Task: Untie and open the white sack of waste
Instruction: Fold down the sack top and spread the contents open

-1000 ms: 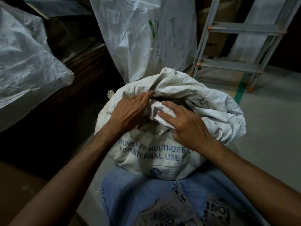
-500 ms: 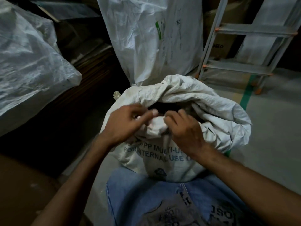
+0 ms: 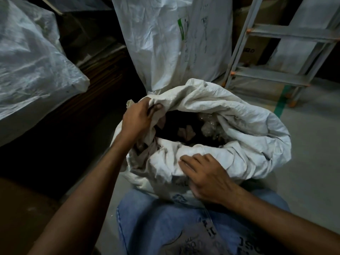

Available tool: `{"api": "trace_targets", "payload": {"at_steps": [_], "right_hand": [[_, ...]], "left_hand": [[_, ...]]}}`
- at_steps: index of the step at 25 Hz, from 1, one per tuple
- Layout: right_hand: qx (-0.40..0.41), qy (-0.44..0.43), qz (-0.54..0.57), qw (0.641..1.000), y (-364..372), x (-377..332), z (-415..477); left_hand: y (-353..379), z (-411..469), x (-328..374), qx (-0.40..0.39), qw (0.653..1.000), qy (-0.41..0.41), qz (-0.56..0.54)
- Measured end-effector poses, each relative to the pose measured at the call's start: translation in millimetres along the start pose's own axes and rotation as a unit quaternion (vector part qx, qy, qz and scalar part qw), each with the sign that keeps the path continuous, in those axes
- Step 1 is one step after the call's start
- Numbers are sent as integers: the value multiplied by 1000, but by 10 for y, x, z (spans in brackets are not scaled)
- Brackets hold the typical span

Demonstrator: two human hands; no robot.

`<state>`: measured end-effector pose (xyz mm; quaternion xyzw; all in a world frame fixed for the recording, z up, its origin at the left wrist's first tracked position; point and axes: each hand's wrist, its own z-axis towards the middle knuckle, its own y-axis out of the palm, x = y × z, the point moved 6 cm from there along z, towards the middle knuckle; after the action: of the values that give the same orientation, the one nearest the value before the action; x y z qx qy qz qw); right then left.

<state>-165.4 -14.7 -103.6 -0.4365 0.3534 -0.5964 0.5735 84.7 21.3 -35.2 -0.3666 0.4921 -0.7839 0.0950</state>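
The white woven sack (image 3: pixel 253 137) stands on the floor in front of my knees, its mouth wide open. Inside I see dark waste (image 3: pixel 185 131) with brown scraps and crumpled clear plastic. My left hand (image 3: pixel 138 118) grips the far left rim of the mouth, fingers curled over the fabric. My right hand (image 3: pixel 206 175) presses on the near rim, fingers spread over the folded-down cloth and pinching it. No tie is visible around the neck.
A tall white sack (image 3: pixel 171 39) stands right behind. A big clear-plastic-wrapped bundle (image 3: pixel 31 57) lies at the left. A grey stepladder (image 3: pixel 276 48) leans at the back right. Grey floor with a green tape line (image 3: pixel 281 105) spreads to the right.
The sack's mouth, nearly closed a second ago, has been pulled apart. My left hand moved up and left with the rim; my right hand drew the near edge down toward me.
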Motion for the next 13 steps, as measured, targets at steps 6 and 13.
{"api": "trace_targets", "payload": {"at_steps": [6, 13], "right_hand": [[48, 89, 217, 971, -498, 428, 529], [-111, 158, -103, 976, 128, 1395, 1661]], "left_hand": [[4, 302, -93, -48, 991, -99, -73], [86, 384, -349, -146, 838, -277, -446]]}}
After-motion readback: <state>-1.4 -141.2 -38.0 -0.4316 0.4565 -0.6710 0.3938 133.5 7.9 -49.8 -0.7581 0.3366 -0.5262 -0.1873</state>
